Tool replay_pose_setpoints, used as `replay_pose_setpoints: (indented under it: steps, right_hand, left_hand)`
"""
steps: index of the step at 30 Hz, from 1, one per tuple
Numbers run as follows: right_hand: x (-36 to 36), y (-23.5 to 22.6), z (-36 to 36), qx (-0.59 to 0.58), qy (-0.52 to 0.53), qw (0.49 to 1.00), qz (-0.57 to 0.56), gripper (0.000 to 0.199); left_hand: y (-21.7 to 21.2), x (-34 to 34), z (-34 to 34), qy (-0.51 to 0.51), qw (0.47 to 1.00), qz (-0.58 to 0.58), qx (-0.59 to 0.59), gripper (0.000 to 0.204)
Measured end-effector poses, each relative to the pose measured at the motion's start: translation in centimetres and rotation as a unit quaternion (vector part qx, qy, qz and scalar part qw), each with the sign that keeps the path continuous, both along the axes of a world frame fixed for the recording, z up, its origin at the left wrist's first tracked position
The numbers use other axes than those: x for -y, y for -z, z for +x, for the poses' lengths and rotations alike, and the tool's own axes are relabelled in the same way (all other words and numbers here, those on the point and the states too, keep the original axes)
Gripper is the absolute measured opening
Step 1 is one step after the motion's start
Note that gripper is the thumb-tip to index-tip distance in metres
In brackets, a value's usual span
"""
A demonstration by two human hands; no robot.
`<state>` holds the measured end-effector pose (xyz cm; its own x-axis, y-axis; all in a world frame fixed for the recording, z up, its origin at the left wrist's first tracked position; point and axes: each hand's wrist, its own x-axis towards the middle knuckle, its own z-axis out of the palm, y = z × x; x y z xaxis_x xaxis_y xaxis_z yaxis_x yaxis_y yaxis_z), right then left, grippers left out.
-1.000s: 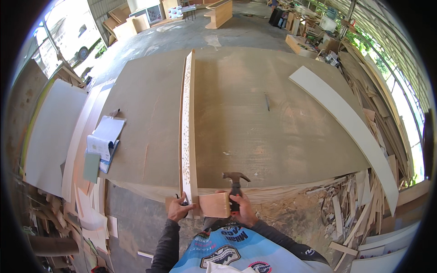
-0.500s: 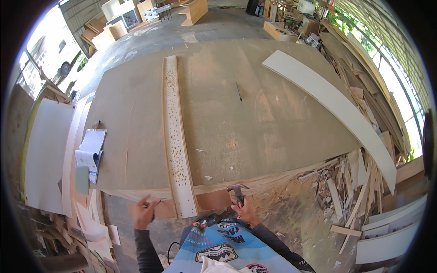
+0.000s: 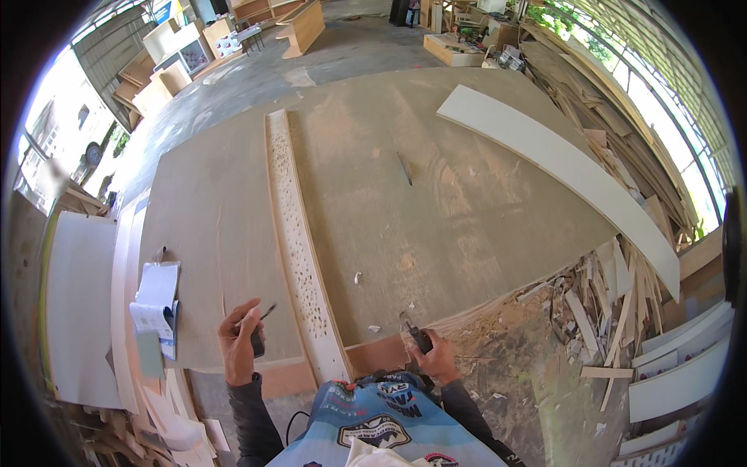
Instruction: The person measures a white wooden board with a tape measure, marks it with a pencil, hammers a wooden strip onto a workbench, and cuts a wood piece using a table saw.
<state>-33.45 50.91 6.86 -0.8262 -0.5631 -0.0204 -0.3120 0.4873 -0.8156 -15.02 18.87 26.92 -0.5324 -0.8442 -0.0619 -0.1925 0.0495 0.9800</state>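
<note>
My left hand (image 3: pixel 240 342) is closed on a slim dark tool (image 3: pixel 268 312), over the table's near edge and left of the plank; its exact kind is unclear. My right hand (image 3: pixel 437 358) grips a hammer (image 3: pixel 421 339) by its dark handle, right of the plank; the hammer's head is smeared by motion. Between the hands a long, narrow plank (image 3: pixel 298 247) with a pale face and raised wooden edges runs away from me. Many dark specks or holes dot it. Its near end reaches past the table edge, close to my shirt.
The plank lies on a large brown worktable (image 3: pixel 358 218). A thin dark stick (image 3: pixel 405 168) and a curved white board (image 3: pixel 560 159) lie right of it. Papers (image 3: pixel 158 300) sit at the left edge. Wood scraps (image 3: pixel 599 311) heap at the right; a pale panel (image 3: pixel 82 311) stands left.
Both hands have risen, the left one now over the table's edge with the dark tool showing more. The hammer has turned in my right hand. The whole view has shifted slightly.
</note>
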Motion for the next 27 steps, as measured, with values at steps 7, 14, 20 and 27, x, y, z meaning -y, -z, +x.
replay_pose_setpoints:
  steps: [7, 14, 20, 27]
  right_hand:
    - [2.4, 2.7, -2.3, -0.161, 0.121, 0.978, 0.046, 0.045]
    - [4.4, 3.2, -6.7, -0.258, 0.186, 0.925, 0.209, 0.053]
    - [10.1, -2.4, -2.7, -0.191, -0.037, 0.98, -0.05, 0.067]
    - [11.4, -4.5, -0.1, 0.063, -0.061, 0.975, -0.202, 0.064]
  left_hand:
    - [0.8, 1.3, -3.4, 0.047, 0.993, 0.101, -0.039, 0.032]
    - [5.8, 0.7, -5.9, 0.043, 0.858, 0.463, -0.218, 0.043]
    - [13.1, -3.4, -9.0, 0.032, 0.892, 0.436, -0.112, 0.027]
    - [10.9, -9.6, -13.9, 0.108, 0.839, 0.506, -0.169, 0.027]
